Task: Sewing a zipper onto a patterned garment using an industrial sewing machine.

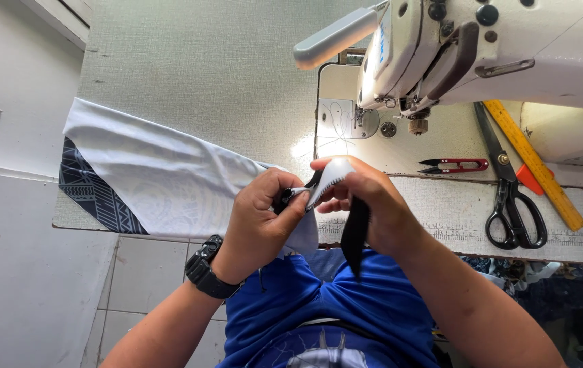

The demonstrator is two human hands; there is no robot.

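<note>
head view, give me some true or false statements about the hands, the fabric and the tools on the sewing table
1. Both hands pinch the white fabric at its end. True: the left hand and right hand meet there.
2. A black strip hangs down from the right hand. True.
3. The big black scissors are in the left hand. False: they lie on the table, right of the hands.
4. The small red thread snips lie under the sewing machine. True.
5. The wristwatch is on the right wrist. False: it is on the left wrist.
</note>
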